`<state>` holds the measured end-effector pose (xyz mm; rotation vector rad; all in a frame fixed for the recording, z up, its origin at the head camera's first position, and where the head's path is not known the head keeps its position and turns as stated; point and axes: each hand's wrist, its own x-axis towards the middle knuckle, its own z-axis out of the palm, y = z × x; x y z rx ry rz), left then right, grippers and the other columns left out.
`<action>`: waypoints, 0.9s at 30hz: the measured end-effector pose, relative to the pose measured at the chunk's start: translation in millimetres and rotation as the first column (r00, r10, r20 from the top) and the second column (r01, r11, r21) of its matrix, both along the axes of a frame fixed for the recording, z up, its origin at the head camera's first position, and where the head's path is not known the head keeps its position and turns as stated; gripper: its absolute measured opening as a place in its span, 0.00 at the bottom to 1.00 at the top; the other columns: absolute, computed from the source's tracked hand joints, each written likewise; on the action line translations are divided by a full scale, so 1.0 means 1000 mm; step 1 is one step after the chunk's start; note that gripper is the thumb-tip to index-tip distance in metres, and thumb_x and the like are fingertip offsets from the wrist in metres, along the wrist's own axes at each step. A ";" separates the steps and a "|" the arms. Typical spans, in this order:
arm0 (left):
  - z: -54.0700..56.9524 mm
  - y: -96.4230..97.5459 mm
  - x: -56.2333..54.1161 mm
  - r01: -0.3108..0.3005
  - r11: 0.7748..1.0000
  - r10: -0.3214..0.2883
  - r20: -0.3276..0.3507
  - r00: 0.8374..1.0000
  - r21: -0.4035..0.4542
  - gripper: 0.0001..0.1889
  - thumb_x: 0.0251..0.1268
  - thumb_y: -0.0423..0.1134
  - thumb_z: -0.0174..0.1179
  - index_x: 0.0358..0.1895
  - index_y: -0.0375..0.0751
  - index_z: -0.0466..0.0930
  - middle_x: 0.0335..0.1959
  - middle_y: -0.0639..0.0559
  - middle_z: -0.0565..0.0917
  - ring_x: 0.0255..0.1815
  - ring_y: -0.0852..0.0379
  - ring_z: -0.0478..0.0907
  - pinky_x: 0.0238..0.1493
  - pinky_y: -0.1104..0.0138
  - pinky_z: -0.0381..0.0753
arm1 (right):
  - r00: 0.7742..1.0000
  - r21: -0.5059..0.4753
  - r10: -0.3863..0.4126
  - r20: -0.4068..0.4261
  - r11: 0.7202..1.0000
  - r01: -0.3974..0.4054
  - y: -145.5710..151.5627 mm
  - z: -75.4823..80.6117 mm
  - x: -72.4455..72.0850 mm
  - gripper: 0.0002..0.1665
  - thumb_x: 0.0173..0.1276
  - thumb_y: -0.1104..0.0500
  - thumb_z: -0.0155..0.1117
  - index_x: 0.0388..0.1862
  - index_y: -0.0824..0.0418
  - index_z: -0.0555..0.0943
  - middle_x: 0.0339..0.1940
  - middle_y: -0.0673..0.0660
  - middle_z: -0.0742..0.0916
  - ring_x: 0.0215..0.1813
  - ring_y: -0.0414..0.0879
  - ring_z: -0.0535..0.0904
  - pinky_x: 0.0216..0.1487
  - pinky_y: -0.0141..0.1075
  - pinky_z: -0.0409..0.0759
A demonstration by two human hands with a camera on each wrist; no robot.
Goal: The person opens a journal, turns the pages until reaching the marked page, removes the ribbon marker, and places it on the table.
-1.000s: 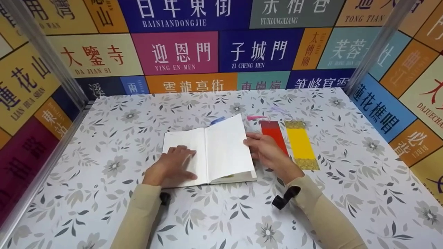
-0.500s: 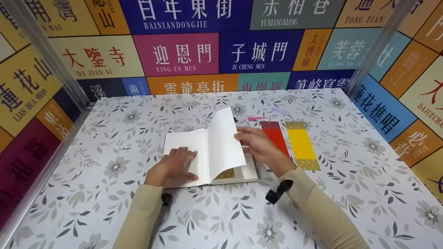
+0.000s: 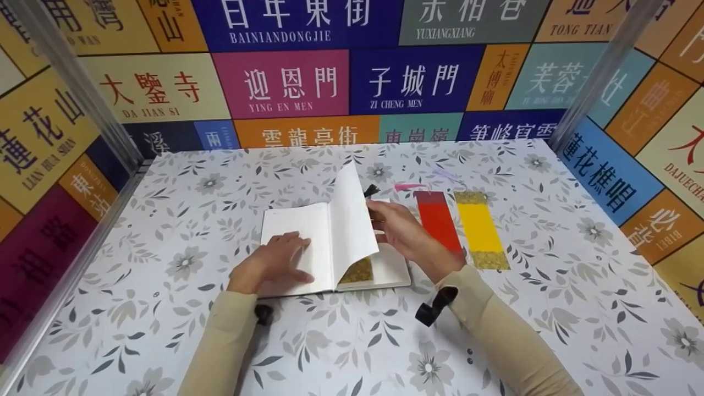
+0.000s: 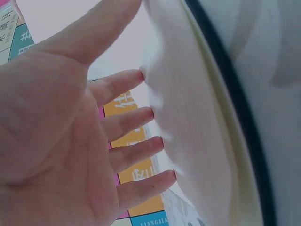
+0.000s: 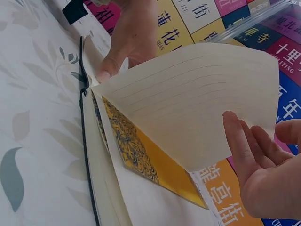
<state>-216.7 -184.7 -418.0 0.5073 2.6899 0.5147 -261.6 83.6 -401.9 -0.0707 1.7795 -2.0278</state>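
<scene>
An open notebook (image 3: pixel 289 220) lies on the table. My left hand (image 3: pixel 269 263) rests on its left page with spread fingers, and in the left wrist view the fingertips (image 4: pixel 153 113) touch the paper. My right hand (image 3: pixel 404 231) pinches the outer edge of a raised lined page (image 5: pixel 197 103) between thumb and fingers. That page stands up from the right side, curved toward the left. Beneath it lies a yellow bookmark (image 5: pixel 176 181) with a gold patterned end, partly covered. A black tassel (image 3: pixel 372 190) sticks out at the notebook's top.
Right of the notebook lie a red bookmark (image 3: pixel 440 223) with a pink tassel (image 3: pixel 410 187) and a yellow bookmark (image 3: pixel 480 228) with gold ends. A pale purple tassel (image 3: pixel 446 175) is behind them. Sign-printed panels (image 3: pixel 280 82) surround the flower-patterned table (image 3: pixel 330 341).
My right hand has moved left, lifting the page higher and turning it leftward. The bookmark's gold end and the black tassel have come into view; the blue tassel is now hidden. My left hand has stayed.
</scene>
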 end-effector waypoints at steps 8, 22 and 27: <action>0.002 -0.020 0.008 -0.007 0.997 0.001 0.084 0.997 0.075 0.41 0.59 0.43 0.69 0.72 0.25 0.64 0.78 0.27 0.55 0.81 0.32 0.50 0.82 0.45 0.49 | 0.978 0.114 0.157 -0.139 0.983 -0.142 -0.008 -0.005 0.006 0.27 0.82 0.48 0.45 0.69 0.59 0.76 0.68 0.60 0.81 0.69 0.53 0.77 0.64 0.49 0.81; 0.006 -0.049 0.015 -0.024 0.999 0.019 0.169 0.985 0.029 0.41 0.66 0.43 0.66 0.78 0.37 0.57 0.82 0.33 0.46 0.82 0.33 0.44 0.81 0.42 0.46 | 0.584 0.753 0.691 -0.425 0.628 -0.195 -0.023 -0.017 0.012 0.31 0.77 0.60 0.55 0.76 0.64 0.65 0.79 0.62 0.68 0.81 0.59 0.58 0.82 0.53 0.55; 0.010 -0.062 0.021 -0.021 0.999 0.013 0.158 0.987 0.049 0.33 0.66 0.43 0.66 0.71 0.34 0.69 0.81 0.33 0.50 0.81 0.32 0.48 0.80 0.42 0.52 | 0.579 0.883 0.772 -0.262 0.433 -0.179 -0.033 -0.015 0.012 0.39 0.75 0.53 0.59 0.81 0.52 0.59 0.84 0.56 0.59 0.85 0.62 0.44 0.83 0.59 0.44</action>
